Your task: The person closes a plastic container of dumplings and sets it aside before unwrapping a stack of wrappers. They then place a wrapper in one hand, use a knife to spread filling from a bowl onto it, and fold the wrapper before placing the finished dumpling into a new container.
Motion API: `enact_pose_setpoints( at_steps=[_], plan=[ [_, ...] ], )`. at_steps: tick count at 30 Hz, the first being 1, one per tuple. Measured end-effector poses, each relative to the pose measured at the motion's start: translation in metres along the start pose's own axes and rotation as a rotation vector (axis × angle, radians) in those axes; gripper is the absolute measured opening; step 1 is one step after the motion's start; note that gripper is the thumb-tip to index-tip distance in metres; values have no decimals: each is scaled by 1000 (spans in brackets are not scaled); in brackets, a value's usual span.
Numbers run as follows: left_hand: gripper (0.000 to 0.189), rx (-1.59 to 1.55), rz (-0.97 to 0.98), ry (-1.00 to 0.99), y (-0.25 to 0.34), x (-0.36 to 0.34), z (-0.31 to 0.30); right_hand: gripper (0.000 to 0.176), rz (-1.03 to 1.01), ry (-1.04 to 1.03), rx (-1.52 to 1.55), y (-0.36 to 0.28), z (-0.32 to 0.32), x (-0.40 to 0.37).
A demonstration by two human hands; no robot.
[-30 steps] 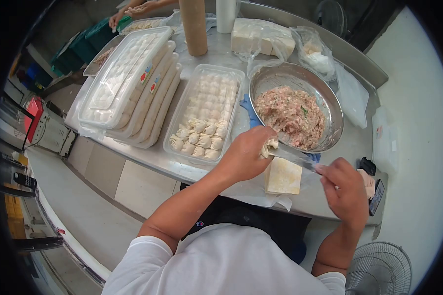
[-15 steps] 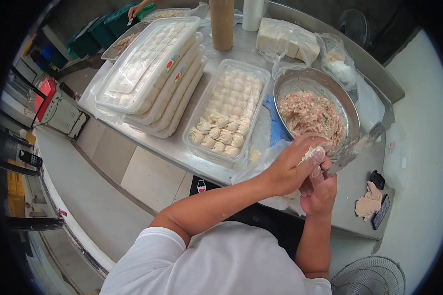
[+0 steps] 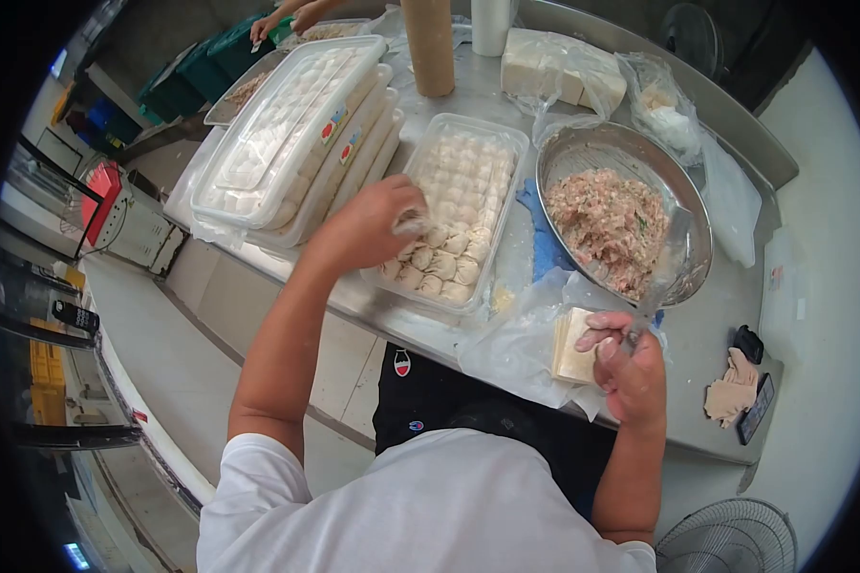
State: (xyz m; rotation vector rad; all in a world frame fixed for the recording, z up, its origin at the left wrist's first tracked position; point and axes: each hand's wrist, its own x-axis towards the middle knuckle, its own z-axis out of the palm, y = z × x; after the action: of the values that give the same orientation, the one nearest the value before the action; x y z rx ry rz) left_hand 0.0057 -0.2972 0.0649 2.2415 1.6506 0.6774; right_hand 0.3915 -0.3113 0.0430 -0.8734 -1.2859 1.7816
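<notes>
Over the left edge of an open tray of dumplings (image 3: 463, 186), my left hand (image 3: 377, 222) is closed on a small pale dumpling (image 3: 411, 224). My right hand (image 3: 633, 368) grips a metal spatula (image 3: 667, 263), its blade over the rim of a steel bowl (image 3: 693, 277). Minced filling (image 3: 610, 224) lies in that bowl. Beside my right hand is a stack of square wrappers (image 3: 573, 349) on plastic sheeting (image 3: 511, 349). Neat rows of dumplings fill the tray, with more loosely folded ones at its near end.
Stacked lidded trays (image 3: 291, 143) stand left of the open tray. Behind are a brown cylinder (image 3: 428, 48), a white roll (image 3: 490, 27) and bagged wrapper blocks (image 3: 559, 72). A phone (image 3: 755, 411) lies at right. A co-worker's hands (image 3: 282, 19) show at the top left.
My left hand has left my right hand and moved to the dumpling tray. My right hand has lowered slightly with the spatula. The wrapper stack is now uncovered, and a second co-worker's hand shows.
</notes>
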Motion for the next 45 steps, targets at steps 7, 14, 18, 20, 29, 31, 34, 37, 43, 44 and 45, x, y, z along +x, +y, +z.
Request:
enact_pose_setpoints(
  at_steps=[7, 14, 18, 20, 29, 31, 34, 37, 43, 44, 45],
  plan=[
    [42, 11, -76, -94, -13, -1, 11, 34, -27, 126, -128, -6, -25, -7],
    [43, 229, -131, -209, -6, 10, 10, 33, -89, 285, -639, -29, -45, -14],
    [46, 270, -146, -257, -1, 10, 19, 31, -416, 247, -1259, -46, -55, 0],
    [46, 323, -174, -196, 12, 9, 16, 30, -460, 269, -1663, -55, -50, 8],
    [36, -369, 468, -146, 167, 24, 155, 21, -311, 24, -1961, -42, -25, 89],
    [32, -203, 406, -192, 178, 27, 166, 20, -349, 18, -1904, -46, -35, 86],
    [27, -264, 386, -203, 177, 30, 170, 19, -386, 19, -1806, -57, -57, 78],
    [23, -349, 347, -186, 177, 31, 171, 20, -390, 94, -1791, -58, -53, 79],
    [22, -219, 246, -146, 193, 32, 174, 23, -419, 68, -1805, -38, -43, 98],
    [22, -217, 240, -139, 191, 32, 175, 23, -400, 24, -1793, -39, -44, 99],
    [20, -236, 249, -139, 189, 32, 175, 23, -409, 16, -1794, -43, -50, 99]
  ],
)
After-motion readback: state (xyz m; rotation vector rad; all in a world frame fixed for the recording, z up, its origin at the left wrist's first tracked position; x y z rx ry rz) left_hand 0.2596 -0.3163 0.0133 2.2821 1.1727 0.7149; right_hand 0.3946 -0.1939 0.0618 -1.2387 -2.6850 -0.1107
